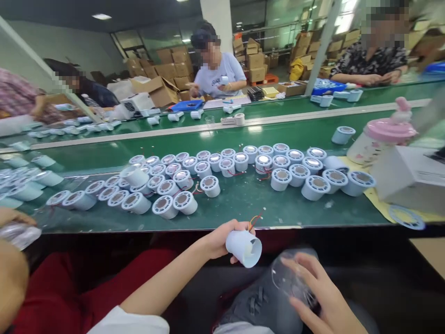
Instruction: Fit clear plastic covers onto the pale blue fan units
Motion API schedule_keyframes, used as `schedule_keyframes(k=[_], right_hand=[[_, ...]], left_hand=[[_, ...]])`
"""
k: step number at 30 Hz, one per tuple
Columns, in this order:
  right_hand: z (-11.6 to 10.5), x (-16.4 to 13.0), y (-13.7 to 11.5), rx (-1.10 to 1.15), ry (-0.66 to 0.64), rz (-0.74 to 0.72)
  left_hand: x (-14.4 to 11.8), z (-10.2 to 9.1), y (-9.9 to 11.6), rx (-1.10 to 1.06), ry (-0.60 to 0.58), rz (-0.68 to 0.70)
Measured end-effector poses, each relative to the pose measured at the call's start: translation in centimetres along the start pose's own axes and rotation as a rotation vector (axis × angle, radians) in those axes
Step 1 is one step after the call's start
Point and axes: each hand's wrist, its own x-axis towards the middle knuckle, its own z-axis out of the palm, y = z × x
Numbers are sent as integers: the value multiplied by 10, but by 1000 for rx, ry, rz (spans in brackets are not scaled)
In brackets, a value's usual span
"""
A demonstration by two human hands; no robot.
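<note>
My left hand [225, 239] is wrapped round a pale blue fan housing [239, 247] just off the table's front edge. The housing's open end faces me with white fan blades inside, and red and yellow wires stick up behind it. Lower right, over my lap, my right hand [313, 287] has its fingers curled round a clear plastic cup [285, 276]. The cup is see-through, so its contents are hard to make out. On the table beyond stand many similar housings [185, 202], slotted ends up, some trailing red wires.
The green table [236, 204] runs across in front of me. At right are a pink-lidded cup [382, 134], a white box [406, 181] and a flat blue ring [406, 217]. Co-workers sit opposite; a neighbour's hand [14, 220] at left holds clear plastic.
</note>
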Motion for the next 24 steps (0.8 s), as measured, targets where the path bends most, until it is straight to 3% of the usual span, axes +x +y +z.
schedule_keyframes(k=[4, 7, 11, 14, 19, 24], right_hand=[[-3, 25, -13, -488, 124, -130], [-11, 33, -18, -624, 86, -33], [-24, 27, -19, -294, -30, 197], [-30, 21, -20, 19, 16, 316], [-31, 15, -21, 197, 145, 368], [-31, 13, -16, 410, 248, 456]], left_hand=[[22, 11, 16, 117, -305, -49], [26, 24, 31, 293, -358, 22], [23, 40, 40, 715, -51, 290], [21, 45, 33, 666, 86, 390], [31, 42, 8, 422, 70, 504], [39, 45, -2, 474, 5, 607]])
